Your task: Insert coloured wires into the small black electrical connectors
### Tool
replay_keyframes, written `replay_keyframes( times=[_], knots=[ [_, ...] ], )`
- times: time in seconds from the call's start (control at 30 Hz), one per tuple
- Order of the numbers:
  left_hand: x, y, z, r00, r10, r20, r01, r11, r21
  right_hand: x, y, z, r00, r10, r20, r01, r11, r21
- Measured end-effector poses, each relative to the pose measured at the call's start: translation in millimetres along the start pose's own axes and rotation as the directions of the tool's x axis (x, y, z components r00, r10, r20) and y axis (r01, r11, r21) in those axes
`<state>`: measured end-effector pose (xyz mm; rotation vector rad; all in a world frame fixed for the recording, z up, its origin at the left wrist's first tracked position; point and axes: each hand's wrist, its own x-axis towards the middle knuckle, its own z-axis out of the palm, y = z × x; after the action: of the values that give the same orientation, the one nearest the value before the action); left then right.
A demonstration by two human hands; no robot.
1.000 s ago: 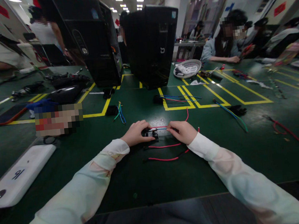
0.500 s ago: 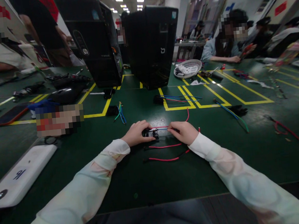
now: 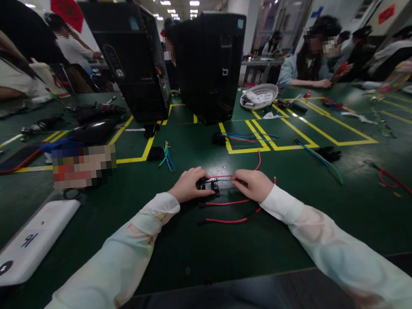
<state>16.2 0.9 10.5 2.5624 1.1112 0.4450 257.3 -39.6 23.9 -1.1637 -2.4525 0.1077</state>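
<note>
My left hand (image 3: 187,185) is closed around a small black plastic part (image 3: 211,188) on the green table, thumb on its near side and fingers on its far side. A red wire (image 3: 221,176) and a blue wire (image 3: 223,180) run from this part towards the right. My right hand (image 3: 254,184) pinches the wires between thumb and fingertips; how the far ends sit is hidden by the hand. Just below, two red wires with black ends, an upper one (image 3: 225,203) and a lower one (image 3: 227,220), lie on the table.
Two black computer towers, a left one (image 3: 134,69) and a right one (image 3: 212,66), stand ahead. Around lie a black part with coloured wires (image 3: 169,158), a wire bundle (image 3: 248,135), a blue-green wire (image 3: 319,155), a white basket (image 3: 260,96) and a white case (image 3: 35,241). People sit beyond.
Both hands keep nearly the same grip and place. The view has shifted very slightly. At the back left, the standing person has moved, and a seated person in white now shows.
</note>
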Motion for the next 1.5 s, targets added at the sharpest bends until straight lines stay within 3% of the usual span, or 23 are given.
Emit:
replay_keyframes(
  times=[1.5],
  knots=[
    [0.0,-2.2,1.4,1.000,0.012,-0.005,-0.012,1.000,0.015,0.1,0.0,-0.4,1.000,-0.003,-0.023,0.001,0.996,-0.094]
  ],
)
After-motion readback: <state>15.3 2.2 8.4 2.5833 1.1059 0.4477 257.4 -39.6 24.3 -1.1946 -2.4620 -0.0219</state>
